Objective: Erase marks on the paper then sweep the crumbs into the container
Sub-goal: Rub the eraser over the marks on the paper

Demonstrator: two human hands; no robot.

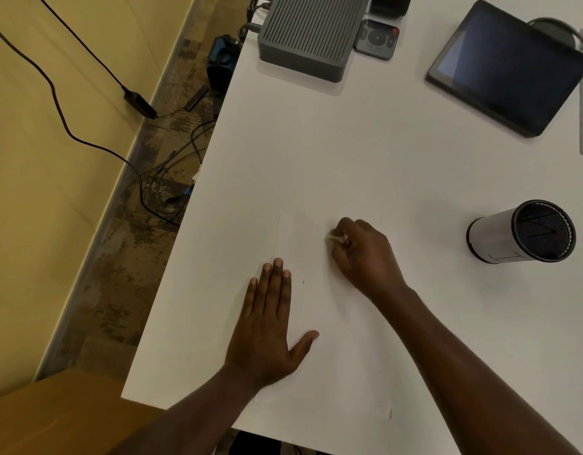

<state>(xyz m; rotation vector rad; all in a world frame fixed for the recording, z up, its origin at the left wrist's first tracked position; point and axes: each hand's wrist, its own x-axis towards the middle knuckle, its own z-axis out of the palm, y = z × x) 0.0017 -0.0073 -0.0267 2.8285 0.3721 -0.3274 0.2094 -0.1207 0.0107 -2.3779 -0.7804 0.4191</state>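
Paper (pixel 319 310) at lower centre lies pinned by flat open left hand (pixel 267 326) so right hand (pixel 362 254), pinching probably an eraser (pixel 336 238), can rub; container (pixel 521 231) waits at right.

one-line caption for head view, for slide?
Left hand flat on paper, right hand rubbing eraser; cup nearby.

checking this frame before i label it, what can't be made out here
Head view only:
- The eraser: the right hand closes around it; only a pale tip shows.
- Marks and crumbs on the paper: too faint or small, apart from one dark speck.
- Inside of the mesh container: dark.
- The tablet: partly hidden by a blurred object at the right edge.
- Left hand lies flat, holding nothing.
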